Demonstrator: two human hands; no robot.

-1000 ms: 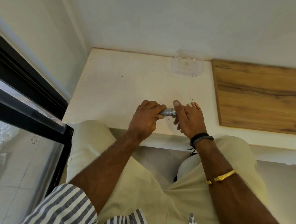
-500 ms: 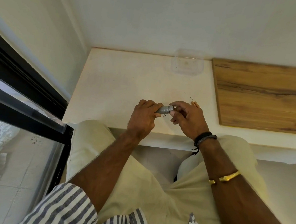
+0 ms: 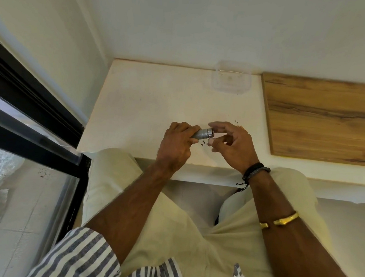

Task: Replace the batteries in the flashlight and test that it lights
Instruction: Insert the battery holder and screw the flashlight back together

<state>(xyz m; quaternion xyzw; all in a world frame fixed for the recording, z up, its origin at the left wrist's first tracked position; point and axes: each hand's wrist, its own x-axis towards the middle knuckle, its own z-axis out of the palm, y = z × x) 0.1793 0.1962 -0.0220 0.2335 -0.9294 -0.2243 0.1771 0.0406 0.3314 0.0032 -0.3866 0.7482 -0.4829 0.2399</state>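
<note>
A small silver-grey flashlight (image 3: 202,133) is held just above the white tabletop (image 3: 149,105), its exposed end pointing right. My left hand (image 3: 175,145) is wrapped around its body, hiding most of it. My right hand (image 3: 234,142) sits at the exposed end, with forefinger and thumb pinching the ringed tip and the other fingers spread loosely. No battery is visible.
A clear plastic container (image 3: 230,79) stands at the back of the white tabletop against the wall. A wooden board (image 3: 321,117) lies to the right. A black window frame (image 3: 27,114) runs along the left. Small dark specks (image 3: 205,143) lie under the hands.
My right hand has gone from lying flat over the flashlight's end to pinching it with fingertips. The flashlight's exposed end has tilted slightly up. My left hand has stayed in place.
</note>
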